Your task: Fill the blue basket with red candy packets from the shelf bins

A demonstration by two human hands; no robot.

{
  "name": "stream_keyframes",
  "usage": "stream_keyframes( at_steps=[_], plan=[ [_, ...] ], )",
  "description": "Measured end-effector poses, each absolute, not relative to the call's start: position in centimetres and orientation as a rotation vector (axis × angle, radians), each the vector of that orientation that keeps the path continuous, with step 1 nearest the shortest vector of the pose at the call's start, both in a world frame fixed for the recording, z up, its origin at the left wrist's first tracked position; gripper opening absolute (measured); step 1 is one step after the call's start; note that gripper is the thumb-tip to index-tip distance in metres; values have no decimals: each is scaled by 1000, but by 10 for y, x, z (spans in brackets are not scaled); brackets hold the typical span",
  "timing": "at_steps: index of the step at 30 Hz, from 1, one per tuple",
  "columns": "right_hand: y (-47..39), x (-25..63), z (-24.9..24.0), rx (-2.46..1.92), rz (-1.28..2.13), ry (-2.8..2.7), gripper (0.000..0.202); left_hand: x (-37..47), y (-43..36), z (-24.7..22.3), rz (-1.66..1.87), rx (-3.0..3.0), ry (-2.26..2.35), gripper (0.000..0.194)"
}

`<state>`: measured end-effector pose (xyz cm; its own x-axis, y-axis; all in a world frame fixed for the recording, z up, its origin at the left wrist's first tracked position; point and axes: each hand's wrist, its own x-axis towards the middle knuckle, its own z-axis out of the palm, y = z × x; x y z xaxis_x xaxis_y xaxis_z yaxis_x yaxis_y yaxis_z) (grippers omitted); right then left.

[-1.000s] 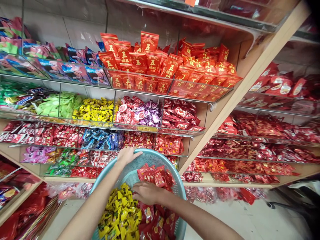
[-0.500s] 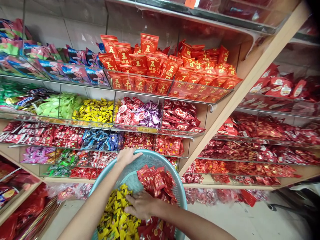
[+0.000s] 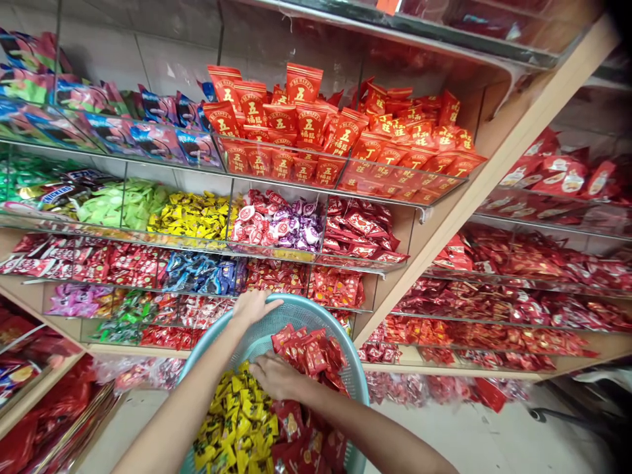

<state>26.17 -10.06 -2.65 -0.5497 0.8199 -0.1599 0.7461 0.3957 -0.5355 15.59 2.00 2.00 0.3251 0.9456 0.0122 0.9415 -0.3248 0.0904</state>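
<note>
Teal basket (image 3: 353, 359) stands before the shelves (image 3: 316, 253), left hand (image 3: 251, 307) on its far rim, thumb extended. Inside, right hand (image 3: 276, 375), fingers bent, meets yellow packets (image 3: 237, 421) beside red packets (image 3: 312, 352); pinch indeterminable.

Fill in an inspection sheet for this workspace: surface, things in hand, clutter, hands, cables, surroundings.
Surface: pale floor; what supports the basket is out of view.
Job's things: basket holds yellow sweets on the left, red packets on the right.
Clutter: clear plastic bags with red contents under the shelves.
Grippers: bare hands; left hand on the basket's far rim, right hand inside, between yellow and red; whether it grips anything is unclear.
Cables: nothing seen.
Surroundings: shelves of wrapped sweets in clear-fronted compartments; dark object on the floor at right, not identifiable.
</note>
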Motion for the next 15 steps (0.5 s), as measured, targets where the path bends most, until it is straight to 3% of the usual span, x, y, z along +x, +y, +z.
stream_keyframes(
  at_steps=[6, 15],
  plan=[
    [-74, 239, -52, -1618, 1051, -2344, 32, 155, 21, 18, 91, 2501, 1782, 71],
    [-107, 207, -44, -1720, 1222, -2194, 57, 155, 22, 17, 107, 2521, 1778, 70]
  ],
)
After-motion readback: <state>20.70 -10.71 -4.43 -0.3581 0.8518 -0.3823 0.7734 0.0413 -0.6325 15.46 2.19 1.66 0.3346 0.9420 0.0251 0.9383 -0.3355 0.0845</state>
